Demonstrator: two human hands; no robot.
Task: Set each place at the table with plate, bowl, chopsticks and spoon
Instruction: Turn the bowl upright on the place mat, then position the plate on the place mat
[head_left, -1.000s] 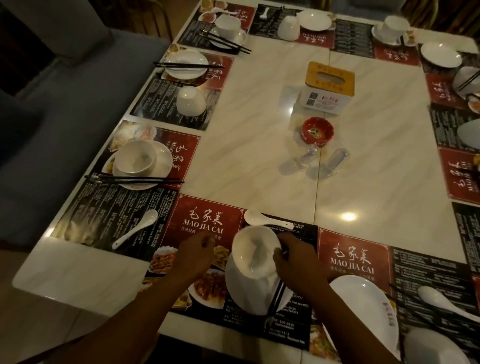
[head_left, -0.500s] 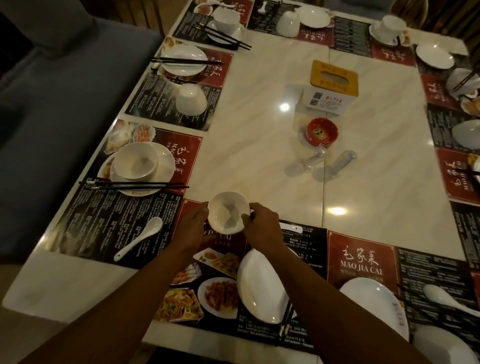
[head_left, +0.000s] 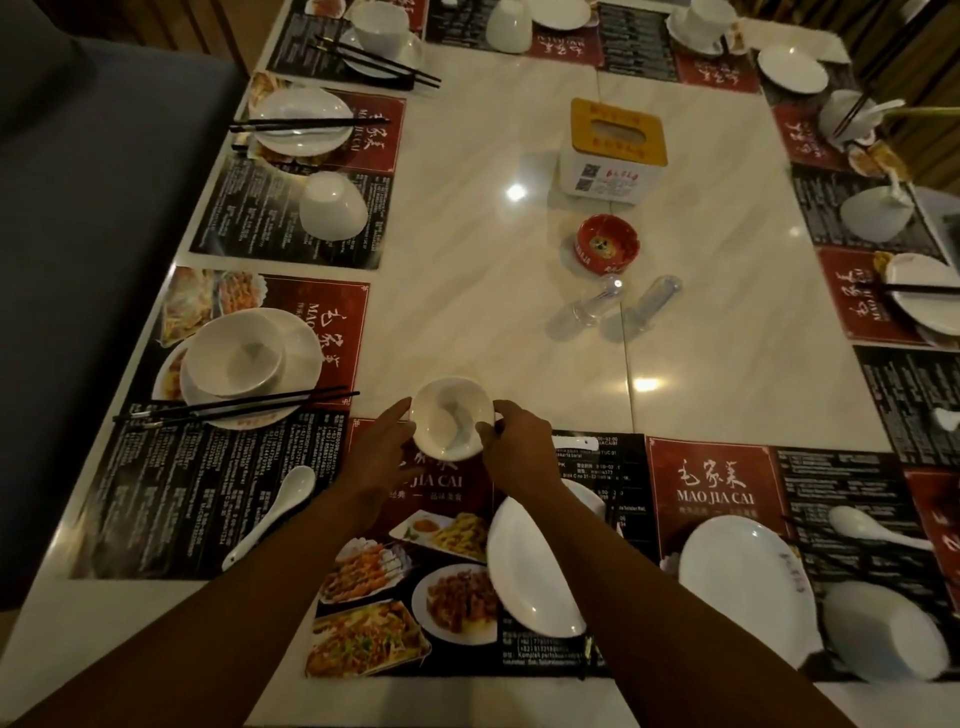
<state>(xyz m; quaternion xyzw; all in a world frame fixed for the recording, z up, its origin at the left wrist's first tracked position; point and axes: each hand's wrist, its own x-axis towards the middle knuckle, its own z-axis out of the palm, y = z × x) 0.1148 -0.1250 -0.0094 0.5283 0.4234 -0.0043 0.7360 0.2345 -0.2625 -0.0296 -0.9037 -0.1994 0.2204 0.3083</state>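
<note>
Bowl: bowl (head_left: 451, 418) upright at the far edge of the near mat (head_left: 447, 530); set down or just lifted, cannot tell
Right hand: right hand (head_left: 519, 441) grips the right rim, fingers curled
Left hand: left hand (head_left: 382, 447) released, straight fingers touching the left side
Plate: plate (head_left: 535, 566) on the same mat, nearer the person, apart from the bowl
Step (judged): placing the bowl
Method: keep it level, seat it fully on the mat, left steadies while right lets go

bowl (head_left: 451, 418): white, upright, far edge of placemat (head_left: 374, 623) | plate (head_left: 535, 566): white, nearer, same placemat
</note>
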